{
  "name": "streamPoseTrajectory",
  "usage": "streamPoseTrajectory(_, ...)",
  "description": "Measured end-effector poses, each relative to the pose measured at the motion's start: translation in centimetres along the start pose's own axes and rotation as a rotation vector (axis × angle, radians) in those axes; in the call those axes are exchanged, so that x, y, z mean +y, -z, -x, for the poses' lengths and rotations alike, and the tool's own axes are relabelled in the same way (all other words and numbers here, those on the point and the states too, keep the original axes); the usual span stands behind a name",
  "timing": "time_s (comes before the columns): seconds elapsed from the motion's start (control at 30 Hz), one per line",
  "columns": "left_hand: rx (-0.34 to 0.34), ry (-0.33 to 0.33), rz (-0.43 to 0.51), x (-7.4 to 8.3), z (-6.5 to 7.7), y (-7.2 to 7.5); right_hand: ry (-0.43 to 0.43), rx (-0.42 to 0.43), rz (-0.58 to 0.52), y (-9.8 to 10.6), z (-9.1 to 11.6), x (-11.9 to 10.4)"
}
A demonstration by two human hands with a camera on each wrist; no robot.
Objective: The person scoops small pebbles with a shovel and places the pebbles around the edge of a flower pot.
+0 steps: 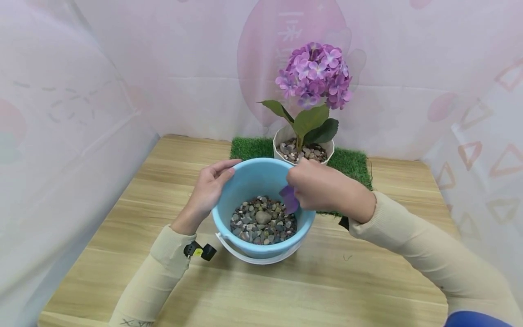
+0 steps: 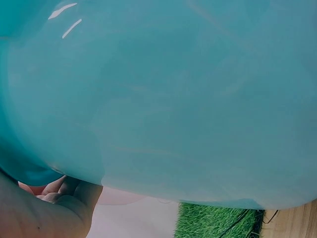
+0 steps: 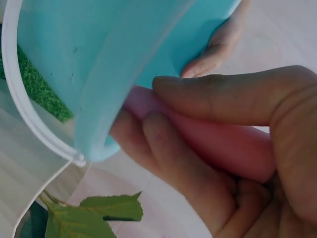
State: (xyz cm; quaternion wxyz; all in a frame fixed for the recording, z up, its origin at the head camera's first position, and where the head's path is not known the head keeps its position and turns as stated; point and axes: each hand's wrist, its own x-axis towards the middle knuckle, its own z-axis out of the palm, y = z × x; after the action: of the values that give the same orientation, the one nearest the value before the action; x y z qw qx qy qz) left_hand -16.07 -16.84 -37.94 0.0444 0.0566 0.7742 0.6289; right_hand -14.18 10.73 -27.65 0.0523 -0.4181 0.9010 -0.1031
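A light blue bucket (image 1: 255,179) stands on the wooden table, with pebbles (image 1: 249,230) and one larger stone (image 1: 263,217) over its bottom. On the bucket's left rim, my left hand (image 1: 206,190) grips with the thumb at the edge and the fingers along the outside. My right hand (image 1: 323,184) is at the right rim, holding a small toy shovel by its pink handle (image 3: 233,151). The shovel's purple blade (image 1: 290,200) points down inside the bucket, near the right wall above the pebbles. Part of the handle is hidden by my fingers.
Behind the bucket, a white flowerpot (image 1: 331,154) holds pebbles and a purple hydrangea (image 1: 314,72). It stands on a green grass mat (image 1: 353,168). The bucket's white carrying handle (image 1: 261,260) hangs down at the front, over the wooden table (image 1: 347,281). Printed cloth surrounds the table.
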Motion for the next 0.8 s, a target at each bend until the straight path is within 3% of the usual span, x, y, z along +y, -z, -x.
streamPoseTrajectory(0.4,0.002,-0.012,0.002,-0.3,-0.1,-0.1,-0.077,-0.117,0.097,-3.0,-3.1,0.0)
streamPoseTrajectory(0.8,0.009,-0.015,-0.015,-0.1,0.1,-0.1,-0.089,0.083,-0.166,-4.3,-3.6,1.5)
